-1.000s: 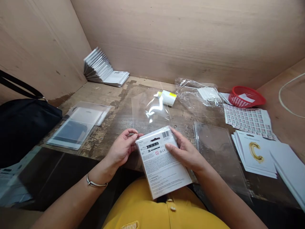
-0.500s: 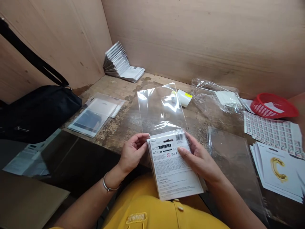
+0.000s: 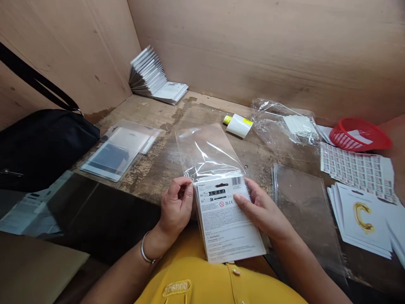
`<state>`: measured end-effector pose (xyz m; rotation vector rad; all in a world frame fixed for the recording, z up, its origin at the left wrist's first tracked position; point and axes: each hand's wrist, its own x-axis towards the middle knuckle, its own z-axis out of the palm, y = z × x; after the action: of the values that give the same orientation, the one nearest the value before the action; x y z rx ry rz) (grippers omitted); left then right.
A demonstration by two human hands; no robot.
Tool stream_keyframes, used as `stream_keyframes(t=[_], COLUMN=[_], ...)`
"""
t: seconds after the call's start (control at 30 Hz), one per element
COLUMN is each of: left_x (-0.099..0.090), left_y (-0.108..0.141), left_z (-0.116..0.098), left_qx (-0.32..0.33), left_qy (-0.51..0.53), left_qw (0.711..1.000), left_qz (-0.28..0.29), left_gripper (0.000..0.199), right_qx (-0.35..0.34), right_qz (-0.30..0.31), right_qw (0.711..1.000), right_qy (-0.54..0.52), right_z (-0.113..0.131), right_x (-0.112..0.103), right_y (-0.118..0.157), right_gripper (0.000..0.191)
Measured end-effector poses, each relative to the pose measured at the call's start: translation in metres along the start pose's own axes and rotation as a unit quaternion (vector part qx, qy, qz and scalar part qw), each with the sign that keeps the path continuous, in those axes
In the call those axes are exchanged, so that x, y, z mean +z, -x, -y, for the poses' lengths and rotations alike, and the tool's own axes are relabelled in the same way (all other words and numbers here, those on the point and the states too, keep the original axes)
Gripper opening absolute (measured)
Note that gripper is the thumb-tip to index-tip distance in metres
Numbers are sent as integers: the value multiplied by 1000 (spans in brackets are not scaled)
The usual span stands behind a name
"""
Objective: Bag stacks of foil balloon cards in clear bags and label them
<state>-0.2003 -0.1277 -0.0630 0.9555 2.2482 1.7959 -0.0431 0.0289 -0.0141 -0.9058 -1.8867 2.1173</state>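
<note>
Ahead of our fingers lies the worn wooden workbench. Our clear plastic sleeve extends forward from them, leaning slightly left, its film over the top of the printed card, whose long axis runs toward us. Our left hand clenches the card's left edge; our right hand grasps its right side. A slack grip could let the card slip, and a snag could tear the film.

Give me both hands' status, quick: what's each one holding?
Left hand: closed, gripping the left edge of the printed card, its top inside a clear plastic bag.
Right hand: holding the same card, fingers flat on its face.
</note>
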Motion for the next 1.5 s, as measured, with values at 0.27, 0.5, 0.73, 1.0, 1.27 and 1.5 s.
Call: stream_keyframes(t=[0.27, 0.5, 0.73, 1.0, 1.27, 1.5], left_x=[0, -16, -12, -5, 11, 11], left_y=[16, 2, -40, -79, -88, -63], left_z=[15, 8, -25, -50, -32, -15], left_qx=[186, -64, -245, -83, -69, -91], left_qy=[-57, 194, 312, 244, 172, 166], left_qw=[981, 968, 877, 947, 955, 921], left_qz=[-6, 148, 270, 192, 233, 340], left_gripper=[27, 18, 73, 53, 38, 54], right_qx=[5, -80, -204, -342, -223, -202], right_qz=[-18, -37, -54, -164, -101, -76], right_qw=[1000, 995, 961, 883, 933, 964], right_qy=[1, 52, 177, 277, 263, 158], right_z=[-4, -6, 4, 14, 23, 11], right_x=[2, 1, 9, 6, -29, -26], right_y=[-2, 3, 12, -26, -26, -17], right_gripper=[49, 39, 31, 42, 82, 24])
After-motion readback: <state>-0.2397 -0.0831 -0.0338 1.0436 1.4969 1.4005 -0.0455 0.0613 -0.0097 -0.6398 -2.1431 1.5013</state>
